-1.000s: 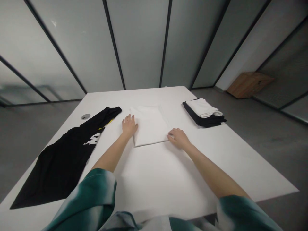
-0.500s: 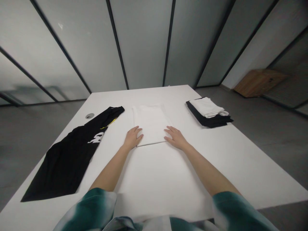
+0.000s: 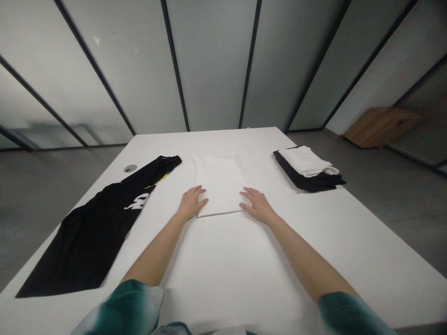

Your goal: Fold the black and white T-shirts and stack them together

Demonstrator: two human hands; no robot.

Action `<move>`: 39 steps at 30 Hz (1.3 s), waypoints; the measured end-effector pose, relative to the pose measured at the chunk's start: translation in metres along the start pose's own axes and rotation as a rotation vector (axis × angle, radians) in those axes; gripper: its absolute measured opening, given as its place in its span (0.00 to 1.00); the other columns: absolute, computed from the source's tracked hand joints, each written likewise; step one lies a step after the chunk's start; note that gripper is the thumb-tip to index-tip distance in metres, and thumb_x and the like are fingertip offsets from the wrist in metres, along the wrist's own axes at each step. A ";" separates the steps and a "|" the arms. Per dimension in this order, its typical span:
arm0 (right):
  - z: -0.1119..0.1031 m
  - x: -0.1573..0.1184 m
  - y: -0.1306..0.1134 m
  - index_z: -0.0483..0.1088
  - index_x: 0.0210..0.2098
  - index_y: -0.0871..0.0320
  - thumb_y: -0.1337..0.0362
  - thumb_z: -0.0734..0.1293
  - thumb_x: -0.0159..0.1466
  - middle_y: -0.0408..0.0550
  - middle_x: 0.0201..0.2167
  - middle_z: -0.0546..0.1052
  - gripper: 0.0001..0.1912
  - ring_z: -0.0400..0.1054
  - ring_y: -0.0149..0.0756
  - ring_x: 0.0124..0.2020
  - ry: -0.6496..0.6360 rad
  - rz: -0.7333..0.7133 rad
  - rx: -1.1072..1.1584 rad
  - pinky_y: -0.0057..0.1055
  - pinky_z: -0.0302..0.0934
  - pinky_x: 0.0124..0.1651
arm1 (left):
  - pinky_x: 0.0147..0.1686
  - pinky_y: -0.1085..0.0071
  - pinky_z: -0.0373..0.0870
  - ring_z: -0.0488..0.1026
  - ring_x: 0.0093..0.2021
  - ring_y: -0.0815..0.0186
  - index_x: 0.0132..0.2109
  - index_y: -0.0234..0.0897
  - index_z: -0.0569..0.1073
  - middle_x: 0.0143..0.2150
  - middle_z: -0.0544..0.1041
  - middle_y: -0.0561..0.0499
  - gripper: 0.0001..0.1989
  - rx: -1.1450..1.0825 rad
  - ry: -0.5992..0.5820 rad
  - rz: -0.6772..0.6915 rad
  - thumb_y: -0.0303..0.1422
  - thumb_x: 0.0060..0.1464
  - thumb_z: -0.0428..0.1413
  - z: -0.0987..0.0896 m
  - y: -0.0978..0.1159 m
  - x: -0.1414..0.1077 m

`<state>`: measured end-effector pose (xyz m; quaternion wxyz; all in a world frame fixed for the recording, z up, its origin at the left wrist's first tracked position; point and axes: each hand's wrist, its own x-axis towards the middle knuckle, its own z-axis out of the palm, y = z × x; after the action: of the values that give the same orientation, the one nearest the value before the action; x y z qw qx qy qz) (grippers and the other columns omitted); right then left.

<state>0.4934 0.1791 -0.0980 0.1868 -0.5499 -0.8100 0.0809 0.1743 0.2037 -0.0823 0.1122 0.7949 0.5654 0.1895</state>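
A folded white garment (image 3: 221, 181) lies flat in front of me on the white table. My left hand (image 3: 191, 203) rests at its near left corner, fingers spread over the edge of the cloth. At the near right corner, my right hand (image 3: 256, 204) lies with its fingers stretched out and touching the cloth. Neither hand grips anything. The garment's near edge shows as a straight fold between the two hands. Its kind is hard to make out against the white tabletop.
A black T-shirt (image 3: 94, 237) with a white and yellow print lies along the left side of the table (image 3: 230, 270). Folded white and black clothes (image 3: 307, 167) form a stack at the right edge. A round grey cable cover (image 3: 130, 168) sits at the back left.
My hands have stayed at the garment's near corners, with only slight finger movement. The view has shifted a little; the garment and the other clothes lie as before.
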 end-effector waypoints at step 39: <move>-0.005 0.008 -0.041 0.73 0.49 0.52 0.56 0.68 0.62 0.54 0.51 0.76 0.16 0.64 0.53 0.55 0.045 0.051 -0.133 0.49 0.53 0.59 | 0.46 0.64 0.72 0.77 0.43 0.59 0.45 0.41 0.76 0.43 0.80 0.46 0.11 0.081 0.043 0.139 0.36 0.61 0.51 -0.004 0.029 -0.001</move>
<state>0.4581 0.1702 -0.0777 0.1659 -0.5834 -0.7949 0.0193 0.1968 0.1934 -0.0675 0.0542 0.8318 0.5183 0.1910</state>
